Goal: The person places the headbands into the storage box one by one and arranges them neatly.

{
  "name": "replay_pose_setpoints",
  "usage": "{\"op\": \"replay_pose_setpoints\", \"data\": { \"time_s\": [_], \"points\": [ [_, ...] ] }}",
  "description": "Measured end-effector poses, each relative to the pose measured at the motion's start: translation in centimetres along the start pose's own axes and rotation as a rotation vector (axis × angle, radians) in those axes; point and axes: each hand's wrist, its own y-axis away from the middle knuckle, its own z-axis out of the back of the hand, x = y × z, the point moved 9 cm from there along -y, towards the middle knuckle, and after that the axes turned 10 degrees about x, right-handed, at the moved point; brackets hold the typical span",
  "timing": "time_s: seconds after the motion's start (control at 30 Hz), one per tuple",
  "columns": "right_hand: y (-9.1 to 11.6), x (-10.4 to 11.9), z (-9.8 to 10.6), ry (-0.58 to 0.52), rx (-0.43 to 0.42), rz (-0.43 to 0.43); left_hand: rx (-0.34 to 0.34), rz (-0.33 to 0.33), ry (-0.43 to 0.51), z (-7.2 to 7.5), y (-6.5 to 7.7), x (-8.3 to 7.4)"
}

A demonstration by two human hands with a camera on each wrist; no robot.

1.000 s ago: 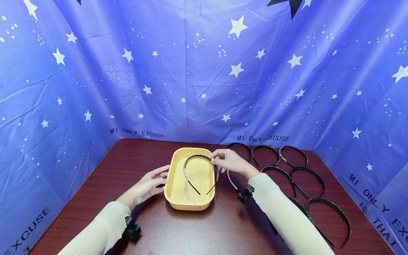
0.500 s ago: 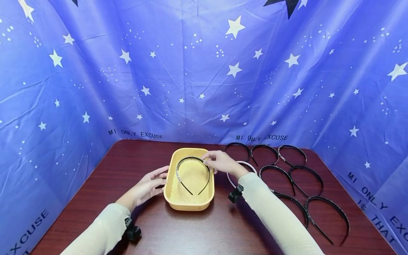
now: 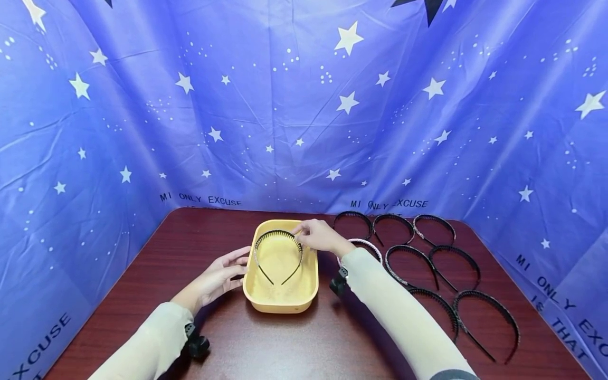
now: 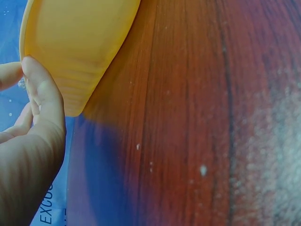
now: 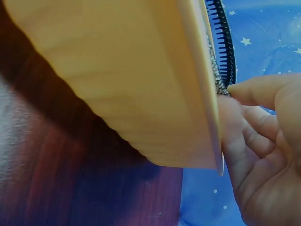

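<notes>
A yellow plastic basket [image 3: 281, 300] stands on the table in the head view. My left hand [image 3: 220, 277] is at its left wall with fingers loosely extended, touching its edge; the left wrist view shows a fingertip [image 4: 32, 66] against the rim. Inside the basket's outline hangs a black toothed headband [image 3: 279, 233] with glittery trim. My right hand [image 3: 320, 236] pinches its upper right part, above the basket's far right edge. In the right wrist view, thumb and finger meet on the sparkly band [image 5: 220, 84] just beyond the yellow rim. Whether the headband's ends touch the basket floor, I cannot tell.
Several more headbands lie in rows on the right of the dark red table [image 3: 237, 348], among them a black one [image 3: 491, 295] at the near right. A pink-and-white headband [image 3: 370, 244] lies partly hidden behind my right forearm. A blue starry curtain [image 3: 266, 132] surrounds the table.
My right hand has carried the black headband leftward, from over the basket's right edge to over its middle. The left hand has stayed at the left wall.
</notes>
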Motion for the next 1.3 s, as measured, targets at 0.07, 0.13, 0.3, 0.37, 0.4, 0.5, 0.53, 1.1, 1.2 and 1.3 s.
{"op": "replay_pose_setpoints", "data": {
  "time_s": [0.07,0.13,0.3,0.37,0.4,0.5,0.53,1.1,1.2,1.3],
  "points": [
    [-0.5,-0.2,0.0,-0.021,0.0,-0.023,-0.001,-0.001,-0.003,0.0,0.0,0.0],
    [-0.9,-0.5,0.0,-0.051,0.003,-0.04,-0.001,-0.001,-0.001,0.0,0.0,0.0],
    [-1.5,-0.9,0.0,-0.07,0.015,-0.073,-0.004,0.002,0.002,0.1,0.1,0.0],
    [-1.6,-1.0,0.0,-0.078,0.019,-0.09,-0.005,0.001,-0.001,0.0,0.1,-0.1],
    [-1.7,-1.0,0.0,-0.079,0.021,-0.097,-0.005,0.0,-0.002,0.0,0.1,-0.2],
    [-1.9,-0.9,0.1,-0.072,0.027,-0.122,-0.005,-0.002,-0.003,0.0,0.0,-0.2],
    [-1.9,-0.8,0.1,-0.065,0.028,-0.131,-0.006,0.0,-0.003,0.0,0.0,-0.2],
    [-2.5,-1.0,0.3,0.093,0.034,-0.255,0.013,-0.009,-0.035,-0.3,-0.1,-0.3],
    [-2.7,-1.3,0.1,0.113,0.042,-0.281,0.007,-0.006,-0.042,-0.3,-0.1,-0.3],
    [-2.8,-1.6,0.1,0.139,0.045,-0.304,0.005,-0.001,-0.044,-0.3,-0.2,-0.2]
  ]
}}
